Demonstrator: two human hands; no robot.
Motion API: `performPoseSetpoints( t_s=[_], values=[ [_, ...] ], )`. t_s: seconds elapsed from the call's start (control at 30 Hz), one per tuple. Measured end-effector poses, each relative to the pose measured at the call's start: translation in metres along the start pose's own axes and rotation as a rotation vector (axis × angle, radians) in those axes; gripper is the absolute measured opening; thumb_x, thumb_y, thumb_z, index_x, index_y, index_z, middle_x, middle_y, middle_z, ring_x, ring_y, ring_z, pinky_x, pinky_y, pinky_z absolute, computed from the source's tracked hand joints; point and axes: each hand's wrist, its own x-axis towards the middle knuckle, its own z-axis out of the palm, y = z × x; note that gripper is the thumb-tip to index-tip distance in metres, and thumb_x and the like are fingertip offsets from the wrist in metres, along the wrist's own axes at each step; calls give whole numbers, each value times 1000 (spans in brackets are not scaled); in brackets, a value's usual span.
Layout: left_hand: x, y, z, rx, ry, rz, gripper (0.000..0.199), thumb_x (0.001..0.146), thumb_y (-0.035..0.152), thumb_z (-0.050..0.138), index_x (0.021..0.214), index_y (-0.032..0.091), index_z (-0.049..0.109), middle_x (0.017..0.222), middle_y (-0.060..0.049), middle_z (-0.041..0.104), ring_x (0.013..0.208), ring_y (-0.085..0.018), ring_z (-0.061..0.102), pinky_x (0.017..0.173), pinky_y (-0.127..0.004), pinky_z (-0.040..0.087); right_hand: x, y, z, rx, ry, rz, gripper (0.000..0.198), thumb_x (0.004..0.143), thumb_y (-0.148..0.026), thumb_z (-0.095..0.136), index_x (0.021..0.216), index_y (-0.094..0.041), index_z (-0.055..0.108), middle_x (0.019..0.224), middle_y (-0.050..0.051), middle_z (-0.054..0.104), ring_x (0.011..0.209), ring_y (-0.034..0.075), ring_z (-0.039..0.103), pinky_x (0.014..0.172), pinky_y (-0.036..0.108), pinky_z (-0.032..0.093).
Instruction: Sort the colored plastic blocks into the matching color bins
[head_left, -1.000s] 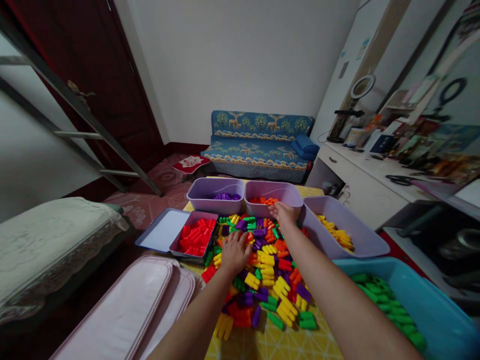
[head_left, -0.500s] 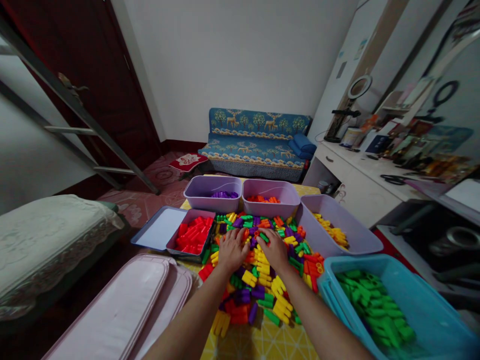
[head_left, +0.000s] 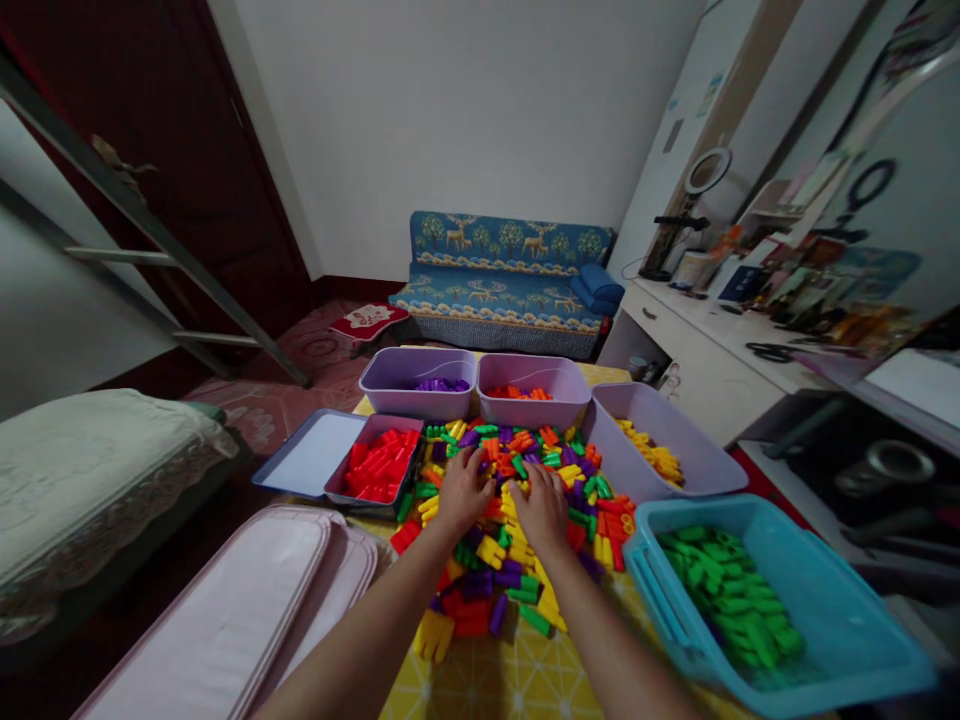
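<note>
A loose heap of plastic building blocks (head_left: 514, 535) in red, orange, yellow, green and purple covers the middle of the table. My left hand (head_left: 463, 490) rests on the heap's left part, fingers apart and bent down onto the blocks. Just right of it, my right hand (head_left: 541, 508) lies palm down over yellow blocks, its fingers spread and slightly curled. A green block (head_left: 519, 465) lies in the gap between the hands. Neither hand shows a block in its grip, though the undersides of the fingers are hidden.
Around the heap stand lilac bins with purple (head_left: 441, 385), orange (head_left: 525, 393) and yellow (head_left: 651, 450) blocks. A box of red blocks (head_left: 381, 466) sits at left, a turquoise bin (head_left: 855, 610) of green blocks at right. Pink lids (head_left: 225, 600) lie at front left.
My right hand has drawn back slightly and shifted right, leaving the green block uncovered. My left hand stays in about the same place. The view has shifted a little.
</note>
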Motion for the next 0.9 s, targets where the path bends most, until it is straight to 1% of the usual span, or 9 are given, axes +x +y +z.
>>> performPoseSetpoints(
  t_s=[0.1, 0.2, 0.3, 0.37, 0.43, 0.5, 0.63, 0.8, 0.9],
  values=[
    [7, 4, 0, -145, 2, -16, 56, 76, 22, 64, 131, 16, 53, 136, -16, 51, 127, -28, 49, 107, -44, 42, 8, -13, -2, 231, -57, -20, 42, 84, -34, 52, 122, -18, 61, 124, 11, 64, 112, 26, 59, 97, 43, 47],
    [1, 6, -18, -157, -49, 72, 51, 80, 24, 62, 130, 18, 55, 137, -15, 51, 129, -27, 49, 107, -43, 42, -2, -8, -18, 345, -27, -75, 41, 88, -36, 48, 123, -18, 59, 124, 11, 64, 110, 22, 61, 96, 39, 49],
    [-23, 3, -46, 88, -26, 100, 50, 80, 26, 62, 130, 21, 56, 141, -15, 48, 129, -30, 47, 107, -47, 40, -35, 18, -33, 132, 203, -48, 43, 91, -43, 47, 122, -18, 60, 129, 14, 60, 124, 27, 50, 106, 47, 38],
    [-44, 1, -60, 301, 27, -31, 48, 83, 26, 58, 131, 19, 56, 138, -18, 50, 127, -33, 47, 104, -51, 40, -60, 39, -36, -20, 316, 48, 52, 90, -52, 46, 124, -14, 58, 134, 19, 54, 127, 33, 45, 105, 53, 36],
    [-63, 2, -64, 428, 19, -161, 49, 86, 32, 57, 133, 17, 55, 134, -19, 52, 121, -34, 51, 98, -50, 43, -79, 54, -32, -86, 354, 115, 60, 91, -56, 41, 124, -9, 57, 132, 24, 53, 127, 35, 45, 104, 53, 36],
    [-76, 6, -58, 479, -1, -220, 52, 86, 38, 56, 134, 16, 54, 131, -20, 54, 118, -35, 51, 96, -50, 43, -87, 59, -25, -94, 341, 156, 62, 92, -56, 38, 126, -8, 55, 130, 25, 54, 126, 34, 46, 104, 51, 36],
    [-80, 15, -34, 374, -18, -174, 52, 88, 43, 53, 134, 19, 53, 139, -18, 49, 123, -34, 48, 97, -49, 42, -74, 47, -14, -42, 260, 162, 59, 93, -55, 38, 130, -12, 54, 129, 20, 57, 125, 32, 47, 104, 49, 36],
    [-62, 16, -16, 117, -51, -173, 60, 81, 41, 62, 136, 19, 50, 143, -17, 43, 129, -32, 46, 102, -45, 42, -45, 28, -7, 135, 164, 184, 60, 90, -59, 40, 130, -15, 55, 131, 18, 57, 122, 31, 51, 100, 44, 41],
    [-45, 14, -9, -69, -73, -176, 69, 75, 32, 67, 139, 17, 47, 145, -17, 42, 133, -31, 44, 106, -43, 41, -29, 21, -1, 271, 101, 273, 65, 86, -62, 45, 130, -15, 56, 131, 18, 56, 122, 31, 52, 100, 44, 42]
  ],
)
